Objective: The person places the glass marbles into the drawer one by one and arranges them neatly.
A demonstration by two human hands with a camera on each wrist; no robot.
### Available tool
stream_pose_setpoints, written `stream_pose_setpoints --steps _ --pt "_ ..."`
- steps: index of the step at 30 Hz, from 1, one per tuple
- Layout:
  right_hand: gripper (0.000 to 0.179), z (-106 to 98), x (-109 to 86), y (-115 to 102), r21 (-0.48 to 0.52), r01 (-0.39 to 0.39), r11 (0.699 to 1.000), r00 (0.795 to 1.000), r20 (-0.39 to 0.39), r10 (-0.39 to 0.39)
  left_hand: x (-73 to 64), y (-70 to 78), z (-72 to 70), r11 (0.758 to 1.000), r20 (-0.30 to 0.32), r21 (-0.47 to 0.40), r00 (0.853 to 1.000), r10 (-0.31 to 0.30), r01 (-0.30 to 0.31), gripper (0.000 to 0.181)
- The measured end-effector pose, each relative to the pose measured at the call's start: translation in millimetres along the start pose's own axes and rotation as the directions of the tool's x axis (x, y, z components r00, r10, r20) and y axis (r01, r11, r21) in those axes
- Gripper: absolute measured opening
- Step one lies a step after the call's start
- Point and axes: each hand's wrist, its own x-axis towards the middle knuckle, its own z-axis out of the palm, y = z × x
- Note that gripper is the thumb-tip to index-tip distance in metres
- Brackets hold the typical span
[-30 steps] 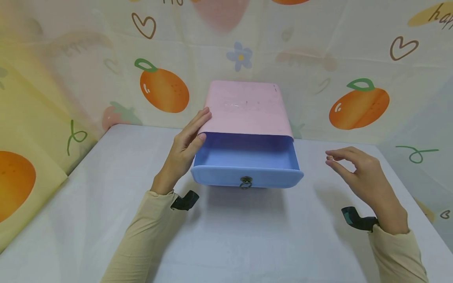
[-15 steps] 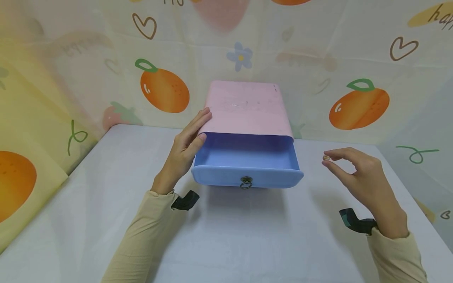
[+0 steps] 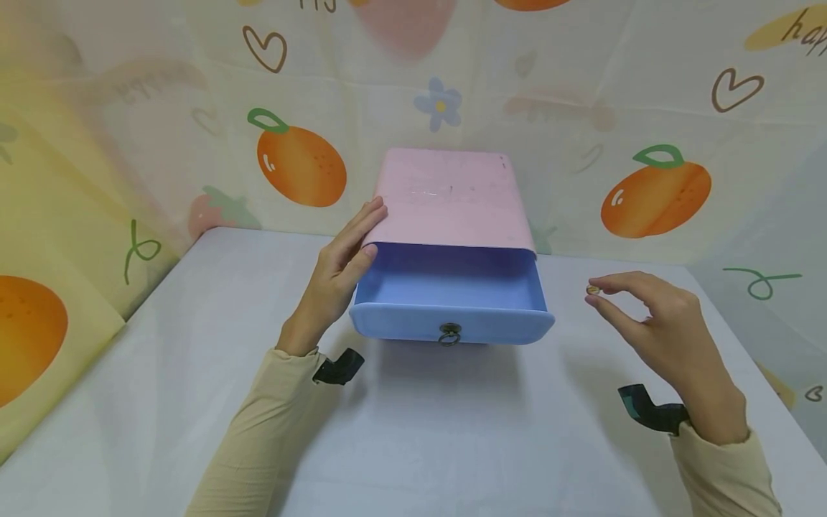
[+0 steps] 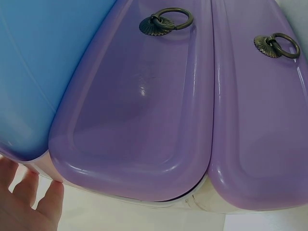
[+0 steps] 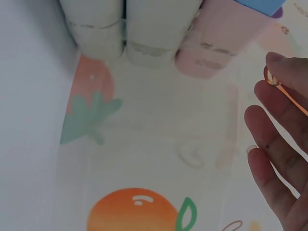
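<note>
A small drawer cabinet with a pink top (image 3: 452,197) stands on the table. Its top drawer, blue (image 3: 400,321), is pulled out, and no item shows inside. My left hand (image 3: 332,269) rests against the cabinet's left side with fairly straight fingers, the thumb near the drawer opening. To the right of the cabinet my right hand (image 3: 668,327) is raised, pinching a small, shiny, gold-coloured thing (image 3: 592,289) between thumb and forefinger. Close up in the right wrist view this small thing (image 5: 270,76) looks rounded, with red and pale parts; its exact kind is unclear.
Below the blue drawer, the left wrist view shows two purple drawers (image 4: 139,101) pushed in, with bronze ring handles (image 4: 175,18). A white cloth covers the table (image 3: 446,445). Behind the cabinet hangs a printed curtain (image 3: 549,79) with oranges.
My right hand has shifted slightly left, and more of the small thing now shows between its fingertips. The left hand, cabinet and drawer have kept their places.
</note>
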Motion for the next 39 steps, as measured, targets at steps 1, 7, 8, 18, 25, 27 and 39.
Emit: stream_pose_setpoints --steps 1,7,8,18,25,27,39 --pt "0.062 0.0 0.3 -0.8 -0.002 0.004 1.000 1.000 -0.003 -0.004 0.0 -0.1 0.0 1.000 0.000 0.000 1.000 -0.001 0.001 0.049" --pt "0.063 -0.3 2.1 -6.3 0.002 0.026 1.000 0.999 -0.028 -0.026 -0.1 0.0 -0.1 1.000 0.002 0.001 1.000 -0.004 0.004 0.049" --pt "0.063 -0.7 2.4 -7.5 0.005 0.025 1.000 0.999 -0.026 -0.025 -0.1 0.0 -0.1 1.000 0.003 0.001 1.000 -0.005 0.005 0.049" --pt "0.060 -1.9 4.5 -19.0 0.018 0.044 0.999 0.999 -0.031 -0.043 -0.2 -0.3 0.1 1.000 0.001 -0.001 1.000 0.000 0.000 0.049" --pt "0.055 3.0 6.5 -22.8 0.061 0.096 0.993 0.991 -0.098 -0.090 -0.3 0.7 0.2 1.000 0.000 0.007 1.000 0.002 -0.002 0.049" --pt "0.054 4.4 6.6 -23.5 0.066 0.106 0.992 0.990 -0.104 -0.098 -0.3 0.4 0.3 1.000 0.001 0.005 1.000 0.004 -0.004 0.049" --pt "0.052 8.8 11.6 -31.4 0.058 0.122 0.991 0.990 -0.080 -0.117 -0.1 -0.6 -0.3 1.000 -0.001 0.007 1.000 0.002 -0.002 0.049"
